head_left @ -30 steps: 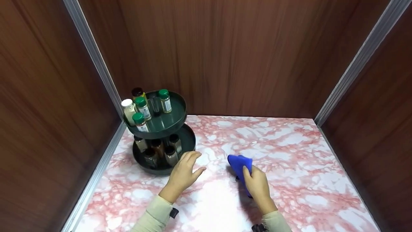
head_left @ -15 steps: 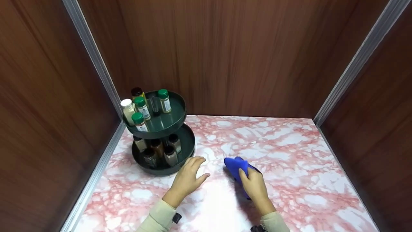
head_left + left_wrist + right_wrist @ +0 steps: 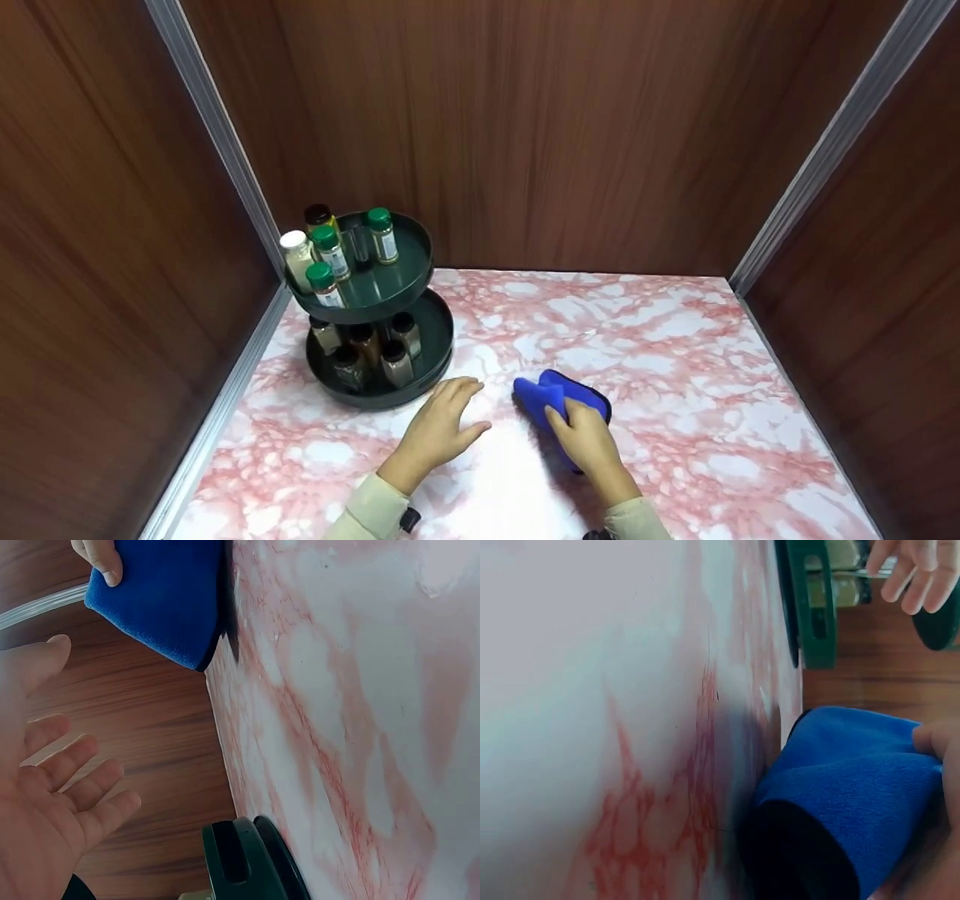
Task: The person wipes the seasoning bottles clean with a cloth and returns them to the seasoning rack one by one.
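My right hand (image 3: pixel 589 442) grips a blue cloth (image 3: pixel 536 397) with dark edging, bunched between thumb and fingers, over the tabletop right of centre. In the right wrist view the folded cloth (image 3: pixel 847 772) hangs close over the marbled surface, its dark border toward the camera. My left hand (image 3: pixel 439 427) hovers with fingers spread and holds nothing, just in front of a dark green two-tier turntable rack (image 3: pixel 397 296). Seen from the left wrist, the open left palm (image 3: pixel 45 802) faces the cloth (image 3: pixel 165 592) in the other hand.
Green-capped jars (image 3: pixel 386 244), a white-capped jar (image 3: pixel 298 262) and a dark-capped bottle (image 3: pixel 319 216) stand on the rack's upper tier. Several dark-capped jars (image 3: pixel 397 364) fill part of the lower tier. Wood-grain panels (image 3: pixel 495 135) enclose the pink-and-white marbled table (image 3: pixel 675 337).
The right hand has moved slightly left and toward the body with the cloth, which now shows a spread fold at right. The left hand has drifted toward the body, away from the rack.
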